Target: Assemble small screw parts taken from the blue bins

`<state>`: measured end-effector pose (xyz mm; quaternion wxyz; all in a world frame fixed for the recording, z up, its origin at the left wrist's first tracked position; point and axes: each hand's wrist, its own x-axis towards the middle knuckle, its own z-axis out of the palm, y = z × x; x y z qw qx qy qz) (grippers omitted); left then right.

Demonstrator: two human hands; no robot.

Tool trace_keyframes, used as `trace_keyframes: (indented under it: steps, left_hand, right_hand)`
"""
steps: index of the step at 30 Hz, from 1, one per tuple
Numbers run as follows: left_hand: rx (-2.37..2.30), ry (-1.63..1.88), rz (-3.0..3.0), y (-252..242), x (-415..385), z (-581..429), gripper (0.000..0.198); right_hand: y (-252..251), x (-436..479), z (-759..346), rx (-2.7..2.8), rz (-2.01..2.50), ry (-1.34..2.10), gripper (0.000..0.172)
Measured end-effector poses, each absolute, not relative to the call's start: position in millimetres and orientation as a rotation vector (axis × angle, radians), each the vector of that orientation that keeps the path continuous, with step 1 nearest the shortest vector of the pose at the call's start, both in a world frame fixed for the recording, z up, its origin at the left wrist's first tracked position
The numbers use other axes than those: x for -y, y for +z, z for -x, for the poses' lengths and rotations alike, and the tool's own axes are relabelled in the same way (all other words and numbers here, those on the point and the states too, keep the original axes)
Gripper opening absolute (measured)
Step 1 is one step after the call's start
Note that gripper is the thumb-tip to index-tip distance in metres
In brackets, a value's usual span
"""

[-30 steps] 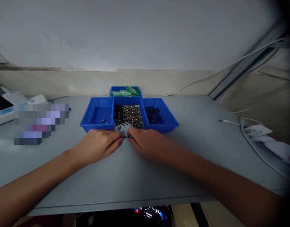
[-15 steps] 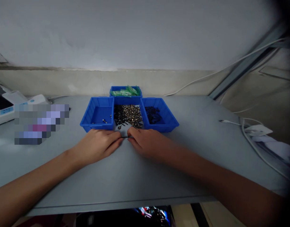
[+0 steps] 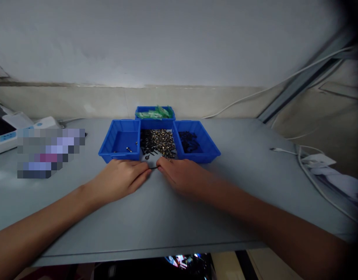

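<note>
My left hand (image 3: 120,179) and my right hand (image 3: 181,175) rest on the grey table (image 3: 155,217), fingertips almost meeting in front of the bins. Between the fingertips of both hands runs a small thin black part (image 3: 153,168), pinched at each end. Just beyond lies a loose pile of black and brass screws (image 3: 158,142) on the table between two blue bins. The left blue bin (image 3: 120,140) holds a few small parts. The right blue bin (image 3: 196,140) holds black parts.
A third blue bin (image 3: 155,112) with green pieces stands at the back. A white power strip (image 3: 9,136) and a blurred-out object lie at the left. White cables and a charger (image 3: 316,160) lie at the right. A wall rises behind the table.
My two hands have closed in slightly, so less of the black part shows between the fingertips. Nothing else has moved.
</note>
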<state>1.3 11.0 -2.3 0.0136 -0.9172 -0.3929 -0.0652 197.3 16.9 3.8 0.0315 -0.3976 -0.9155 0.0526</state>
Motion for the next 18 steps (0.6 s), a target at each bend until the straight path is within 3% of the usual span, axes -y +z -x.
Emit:
trace_keyframes:
  steps: [18]
  left_hand:
    - [1.242, -0.148, 2.87, -3.5, -12.2, -0.8, 0.031]
  right_hand:
    - [3.5, -18.0, -195.9, 2.818, 1.233, 0.184, 0.02]
